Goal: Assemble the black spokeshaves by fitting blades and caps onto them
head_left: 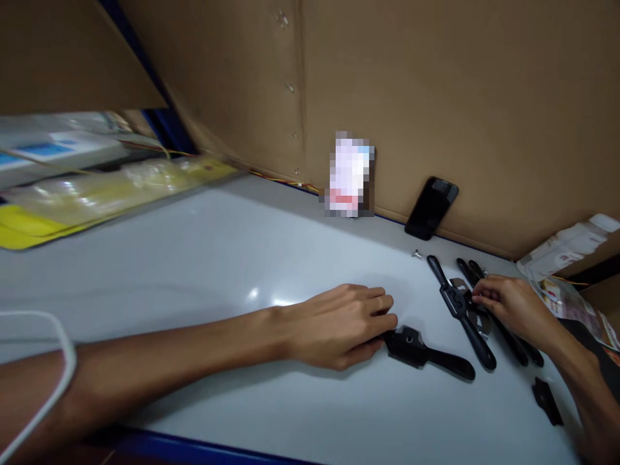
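Observation:
My left hand (pixel 341 326) lies on the white table (pixel 217 258), fingers curled over one end of a black handled tool (pixel 429 354) that lies flat. My right hand (pixel 511 307) is to the right, fingers pinched together over a cluster of similar black handled tools (pixel 460 307). What the right fingertips hold is too small to make out. A small black part (pixel 546 399) lies near my right forearm. A tiny metal piece (pixel 416 254) sits on the table behind the tools.
A black phone (pixel 431 206) leans against the cardboard wall (pixel 436 97) at the back. Plastic-wrapped yellow packages (pixel 97 197) lie at the left. Printed packets (pixel 566 271) are stacked at the right. A white cable (pixel 53 361) crosses my left forearm.

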`<state>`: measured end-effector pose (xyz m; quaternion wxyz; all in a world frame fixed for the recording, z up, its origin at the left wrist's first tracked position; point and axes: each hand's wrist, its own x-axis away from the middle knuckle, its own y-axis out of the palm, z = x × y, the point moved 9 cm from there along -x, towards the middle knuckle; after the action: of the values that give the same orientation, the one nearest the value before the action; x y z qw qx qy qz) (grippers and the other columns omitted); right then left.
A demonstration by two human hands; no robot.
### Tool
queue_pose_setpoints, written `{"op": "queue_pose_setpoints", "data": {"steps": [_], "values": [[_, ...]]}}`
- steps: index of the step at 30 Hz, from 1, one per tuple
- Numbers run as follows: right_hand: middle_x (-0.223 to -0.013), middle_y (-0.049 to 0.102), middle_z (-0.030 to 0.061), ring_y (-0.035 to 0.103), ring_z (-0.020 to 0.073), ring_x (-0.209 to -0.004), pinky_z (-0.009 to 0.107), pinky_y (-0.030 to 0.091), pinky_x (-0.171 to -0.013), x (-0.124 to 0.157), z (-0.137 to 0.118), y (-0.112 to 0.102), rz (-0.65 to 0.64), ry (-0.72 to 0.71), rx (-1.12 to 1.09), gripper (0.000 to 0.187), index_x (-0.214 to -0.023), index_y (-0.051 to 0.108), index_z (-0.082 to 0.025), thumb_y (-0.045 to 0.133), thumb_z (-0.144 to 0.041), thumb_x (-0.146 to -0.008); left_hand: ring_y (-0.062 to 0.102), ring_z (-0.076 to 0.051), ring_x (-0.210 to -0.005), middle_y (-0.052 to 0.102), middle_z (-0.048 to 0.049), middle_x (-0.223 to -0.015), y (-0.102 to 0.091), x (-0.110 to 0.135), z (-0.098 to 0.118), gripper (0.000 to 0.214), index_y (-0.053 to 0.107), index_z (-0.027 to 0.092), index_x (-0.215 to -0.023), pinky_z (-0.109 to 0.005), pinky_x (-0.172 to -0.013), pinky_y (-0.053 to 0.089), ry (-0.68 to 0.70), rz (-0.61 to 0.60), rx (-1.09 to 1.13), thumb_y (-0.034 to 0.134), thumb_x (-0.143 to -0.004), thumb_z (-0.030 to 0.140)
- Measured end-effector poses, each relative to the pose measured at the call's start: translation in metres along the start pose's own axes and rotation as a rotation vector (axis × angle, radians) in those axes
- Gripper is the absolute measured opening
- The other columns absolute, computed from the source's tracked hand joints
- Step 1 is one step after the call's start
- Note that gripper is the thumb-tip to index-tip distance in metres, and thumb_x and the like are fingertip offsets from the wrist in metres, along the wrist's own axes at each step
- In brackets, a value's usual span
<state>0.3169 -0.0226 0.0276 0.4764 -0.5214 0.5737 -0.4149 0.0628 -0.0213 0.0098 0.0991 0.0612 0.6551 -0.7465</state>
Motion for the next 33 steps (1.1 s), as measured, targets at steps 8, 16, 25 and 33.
{"op": "queue_pose_setpoints", "data": {"steps": [8,16,25,33], "values": [[-0.078,0.067,0.0036,0.062,0.0186,-0.068,0.030,0.046,-0.061,-0.003,-0.027,-0.013,0.186,0.027,-0.252,0.025,-0.084,0.060,-0.022,0.051,-0.044,-0.093,0.053,-0.019,-0.077,0.060,-0.0051,-0.091,-0.004,-0.001,0.002,0.003,0.058,0.018,-0.091,-0.033,-0.066,0.046,0.021,0.013,-0.020,0.058,-0.092,0.020],[-0.073,0.061,-0.0032,0.058,0.0115,-0.065,0.023,0.046,-0.061,0.028,-0.129,0.014,0.053,-0.227,-0.388,0.016,-0.082,0.059,-0.023,0.058,-0.029,-0.098,0.055,-0.019,-0.077,0.061,-0.0039,-0.088,-0.009,-0.001,0.007,0.005,0.059,0.020,-0.089,-0.033,-0.060,0.043,0.063,0.060,-0.058,0.060,-0.094,0.018],[-0.078,0.056,-0.0010,0.055,0.0126,-0.071,0.026,0.044,-0.067,0.036,-0.152,0.018,0.181,-0.420,-0.269,0.014,-0.088,0.054,-0.021,0.052,-0.013,-0.099,0.056,-0.019,-0.079,0.061,-0.0039,-0.089,-0.008,-0.001,0.006,0.003,0.061,0.019,-0.091,-0.033,-0.062,0.043,0.070,0.047,-0.058,0.063,-0.094,0.018],[-0.077,0.057,0.0001,0.056,0.0143,-0.070,0.028,0.045,-0.064,0.037,-0.153,0.023,0.127,-0.408,-0.289,0.016,-0.086,0.054,-0.022,0.050,-0.017,-0.100,0.057,-0.020,-0.080,0.063,-0.0048,-0.093,-0.006,-0.002,0.005,0.004,0.060,0.020,-0.090,-0.034,-0.063,0.046,0.041,0.003,-0.054,0.064,-0.093,0.021]]}}
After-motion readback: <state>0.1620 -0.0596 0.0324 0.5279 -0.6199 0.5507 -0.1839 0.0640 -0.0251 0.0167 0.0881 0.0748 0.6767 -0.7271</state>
